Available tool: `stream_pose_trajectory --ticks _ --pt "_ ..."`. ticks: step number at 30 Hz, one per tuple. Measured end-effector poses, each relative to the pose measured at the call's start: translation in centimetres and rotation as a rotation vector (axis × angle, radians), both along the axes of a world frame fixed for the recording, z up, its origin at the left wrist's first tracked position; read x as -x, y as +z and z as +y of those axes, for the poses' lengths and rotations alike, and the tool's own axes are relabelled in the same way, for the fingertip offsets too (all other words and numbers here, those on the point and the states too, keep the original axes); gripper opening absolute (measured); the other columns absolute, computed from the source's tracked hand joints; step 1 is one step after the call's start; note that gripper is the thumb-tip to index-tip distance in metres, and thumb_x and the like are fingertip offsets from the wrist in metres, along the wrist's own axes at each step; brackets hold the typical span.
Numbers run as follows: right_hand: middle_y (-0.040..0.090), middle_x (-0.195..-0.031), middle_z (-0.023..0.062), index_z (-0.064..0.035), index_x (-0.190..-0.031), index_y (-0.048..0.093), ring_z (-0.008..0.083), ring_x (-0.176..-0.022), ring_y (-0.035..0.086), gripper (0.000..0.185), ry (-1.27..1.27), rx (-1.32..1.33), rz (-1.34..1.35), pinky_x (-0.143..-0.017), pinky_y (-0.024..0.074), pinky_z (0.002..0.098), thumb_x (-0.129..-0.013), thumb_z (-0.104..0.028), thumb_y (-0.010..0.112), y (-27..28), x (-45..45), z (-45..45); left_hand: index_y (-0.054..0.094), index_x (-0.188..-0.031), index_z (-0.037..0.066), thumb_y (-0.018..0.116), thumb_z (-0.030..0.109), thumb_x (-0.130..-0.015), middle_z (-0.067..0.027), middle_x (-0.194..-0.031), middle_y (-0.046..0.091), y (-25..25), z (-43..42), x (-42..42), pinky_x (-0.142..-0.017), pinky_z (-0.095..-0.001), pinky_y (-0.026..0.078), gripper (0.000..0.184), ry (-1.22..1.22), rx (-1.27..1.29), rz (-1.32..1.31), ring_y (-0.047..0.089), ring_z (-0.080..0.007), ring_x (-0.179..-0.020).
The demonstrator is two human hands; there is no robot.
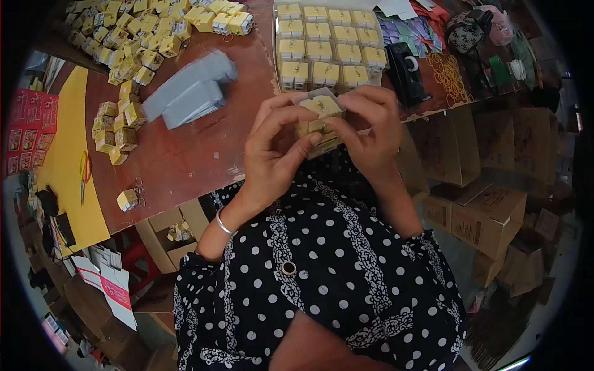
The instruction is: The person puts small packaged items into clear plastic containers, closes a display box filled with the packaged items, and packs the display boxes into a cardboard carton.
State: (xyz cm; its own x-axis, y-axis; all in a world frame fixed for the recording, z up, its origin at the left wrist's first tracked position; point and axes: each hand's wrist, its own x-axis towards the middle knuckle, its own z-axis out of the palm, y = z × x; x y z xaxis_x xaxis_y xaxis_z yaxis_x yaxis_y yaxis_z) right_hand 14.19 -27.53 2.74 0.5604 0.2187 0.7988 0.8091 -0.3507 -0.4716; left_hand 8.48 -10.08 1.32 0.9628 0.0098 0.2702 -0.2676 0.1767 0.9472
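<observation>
Between my two hands, over the table's front edge, is a clear plastic box [318, 106] with small yellow blocks inside and a metal ring on top. My left hand [275, 145] grips its left side, thumb low and fingers curled over the top. On the other side my right hand [374, 127] is closed on the same box, its thumb near the front edge. Just beyond stands a tray [278, 62] filled with rows of similar yellow boxes. Flattened clear plastic sleeves [195, 93] lie to the left on the red-brown table [204, 148].
Yellow keychain blocks [139, 31] are heaped at the back left, with a smaller stack [117, 130] nearer. One keychain block [127, 200] lies by the front edge. Orange-handled scissors [83, 176] rest on yellow card. A black tape dispenser [408, 74] and rubber bands [448, 77] sit right; cartons [482, 216] stand below.
</observation>
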Motion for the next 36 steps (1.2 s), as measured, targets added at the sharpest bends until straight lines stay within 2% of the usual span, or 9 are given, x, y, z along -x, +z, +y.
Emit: stream_pose_trajectory --ticks 7,12,16,18,22,25,28,31,36 --pt "0.064 -0.117 0.0102 -0.0086 -0.107 0.072 0.0289 -0.104 0.062 0.035 0.242 0.228 0.016 -0.089 0.052 0.0368 -0.074 -0.006 0.083 1.4 -2.4 -1.6 0.059 -0.121 0.0 0.068 -0.01 -0.088 -0.0076 -0.135 0.046 0.1 0.1 -0.3 -0.095 -0.0282 0.053 0.035 -0.052 0.116 0.078 0.06 -0.0162 -0.114" --pt "0.065 -0.114 0.0054 -0.006 -0.119 0.068 0.0215 -0.102 0.063 0.049 0.349 0.452 0.535 -0.086 0.0537 0.0347 -0.073 -0.009 0.085 3.8 -2.2 -3.0 0.044 -0.141 0.006 0.078 -0.003 -0.079 -0.0115 -0.135 0.046 1.4 0.4 -0.8 -0.089 -0.0306 0.054 0.071 -0.129 -0.221 0.111 0.062 -0.0218 -0.115" --pt "0.064 -0.116 0.0039 -0.0056 -0.124 0.064 0.0154 -0.102 0.063 0.054 0.395 0.399 0.825 -0.086 0.0542 0.0308 -0.073 -0.007 0.085 4.0 -1.5 -4.2 0.035 -0.149 0.006 0.085 0.001 -0.072 -0.0148 -0.138 0.045 2.4 0.9 -1.5 -0.091 -0.0337 0.054 0.091 -0.096 -0.413 -0.033 0.06 -0.0257 -0.118" --pt "0.061 -0.12 0.0032 -0.0047 -0.127 0.058 0.012 -0.103 0.062 0.056 0.369 0.064 1.027 -0.09 0.0524 0.028 -0.076 -0.004 0.082 2.2 -1.2 -4.9 0.029 -0.153 0.007 0.086 0.004 -0.073 -0.0117 -0.139 0.049 2.4 1.7 -2.1 -0.105 -0.0355 0.046 0.098 0.173 -0.643 -0.24 0.055 -0.0227 -0.125" --pt "0.06 -0.115 0.0051 -0.0037 -0.123 0.053 0.0115 -0.101 0.064 0.052 0.415 -0.364 1.099 -0.084 0.055 0.027 -0.08 -0.002 0.081 -1.0 0.2 -4.5 0.034 -0.148 0.0 0.083 0.001 -0.077 -0.012 -0.133 0.052 1.5 0.3 -1.4 -0.102 -0.034 0.05 0.086 -0.026 0.012 0.153 0.058 -0.021 -0.118" --pt "0.06 -0.121 0.0074 -0.0047 -0.125 0.049 0.0147 -0.11 0.062 0.055 0.482 -0.513 1.131 -0.09 0.0535 0.0281 -0.08 -0.004 0.082 -2.4 1.2 -3.9 0.036 -0.146 0.001 0.078 -0.002 -0.082 -0.0113 -0.129 0.056 1.2 -0.4 -1.5 -0.099 -0.0326 0.051 0.076 -0.033 0.19 0.147 0.057 -0.0198 -0.12" --pt "0.06 -0.124 0.008 -0.0046 -0.13 0.049 0.0158 -0.11 0.062 0.062 0.396 -0.372 1.068 -0.092 0.0531 0.0309 -0.079 -0.005 0.083 -1.3 0.8 -5.9 0.04 -0.143 0.002 0.073 -0.003 -0.085 -0.0111 -0.13 0.055 0.8 -0.2 -1.8 -0.095 -0.0306 0.052 0.067 -0.07 0.208 0.105 0.058 -0.0191 -0.119" --pt "0.066 -0.121 0.0109 -0.0022 -0.112 0.068 0.0194 -0.114 0.061 0.031 -0.247 -0.553 0.868 -0.095 0.0492 0.0344 -0.086 -0.017 0.078 -1.0 -3.0 -13.2 0.042 -0.14 0.003 0.072 -0.004 -0.085 -0.0101 -0.13 0.055 -0.3 0.6 -1.8 -0.094 -0.03 0.052 0.063 -0.08 0.197 0.089 0.057 -0.0179 -0.118" --pt "0.066 -0.119 0.0168 0.0028 -0.098 0.073 0.0233 -0.114 0.062 0.027 -0.48 0.103 0.73 -0.093 0.0475 0.036 -0.09 -0.023 0.071 -4.3 -7.5 -20.6 0.046 -0.137 0.002 0.07 -0.006 -0.086 -0.0084 -0.13 0.055 -0.4 -0.1 -1.5 -0.096 -0.0289 0.05 0.057 -0.236 0.161 0.123 0.056 -0.0169 -0.12"
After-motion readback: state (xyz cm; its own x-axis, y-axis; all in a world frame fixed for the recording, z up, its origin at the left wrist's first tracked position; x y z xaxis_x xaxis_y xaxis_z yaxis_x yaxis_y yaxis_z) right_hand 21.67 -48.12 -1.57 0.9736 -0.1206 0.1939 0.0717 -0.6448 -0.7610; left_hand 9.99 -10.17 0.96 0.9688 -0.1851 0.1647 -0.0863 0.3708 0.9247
